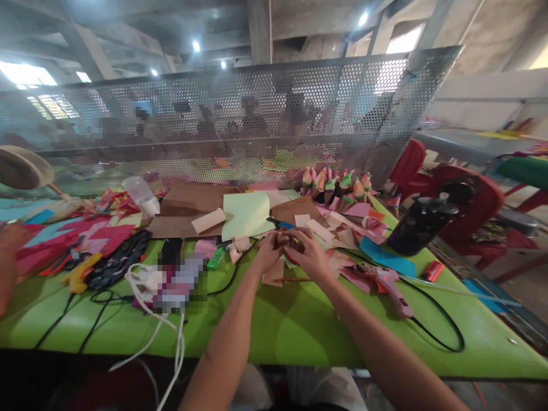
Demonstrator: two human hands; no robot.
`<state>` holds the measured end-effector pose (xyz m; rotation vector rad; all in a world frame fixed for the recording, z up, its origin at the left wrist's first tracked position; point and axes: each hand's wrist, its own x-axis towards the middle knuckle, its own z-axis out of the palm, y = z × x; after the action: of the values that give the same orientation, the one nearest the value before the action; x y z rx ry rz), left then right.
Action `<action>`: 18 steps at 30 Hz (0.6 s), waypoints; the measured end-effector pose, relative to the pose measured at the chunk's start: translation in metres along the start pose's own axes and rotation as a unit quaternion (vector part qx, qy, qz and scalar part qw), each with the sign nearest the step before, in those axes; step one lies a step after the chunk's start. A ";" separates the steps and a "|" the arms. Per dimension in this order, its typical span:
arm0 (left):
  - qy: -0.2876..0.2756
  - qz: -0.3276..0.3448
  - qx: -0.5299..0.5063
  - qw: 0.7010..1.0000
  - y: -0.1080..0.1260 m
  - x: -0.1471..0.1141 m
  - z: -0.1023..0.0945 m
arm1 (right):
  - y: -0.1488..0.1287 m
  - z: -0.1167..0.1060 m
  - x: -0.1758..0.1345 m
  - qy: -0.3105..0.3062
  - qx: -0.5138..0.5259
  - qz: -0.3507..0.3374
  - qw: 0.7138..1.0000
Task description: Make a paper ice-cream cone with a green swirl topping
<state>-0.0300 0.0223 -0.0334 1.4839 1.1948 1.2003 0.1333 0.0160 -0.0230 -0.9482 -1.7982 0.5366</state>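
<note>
Green tabletop (299, 328): near edge passes under the forearms; bare stretch between the hands and that edge looks like the best room to move. Beyond the hands it's cluttered. Pale green sheet (246, 214) just past the left hand (269, 252). Dark bottle (422, 225) well right of the right hand (307, 249), near the side edge. Pink glue gun (391, 285) also right, cord looping nearer. Pencil-like stick (295, 279) just nearer than the hands. Smallest: small piece (282, 230), pinched between both hands' fingertips, mostly hidden. Probably paper: light, soft, creases easily. Grip its rim gently.
</note>
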 end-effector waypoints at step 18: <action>0.029 -0.047 -0.069 0.996 -0.006 0.003 0.004 | -0.007 -0.006 0.002 -0.003 0.015 0.002 1.000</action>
<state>-0.0273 0.0259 -0.0398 1.2854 1.1823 1.2427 0.1359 0.0129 -0.0149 -0.9308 -1.7900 0.5670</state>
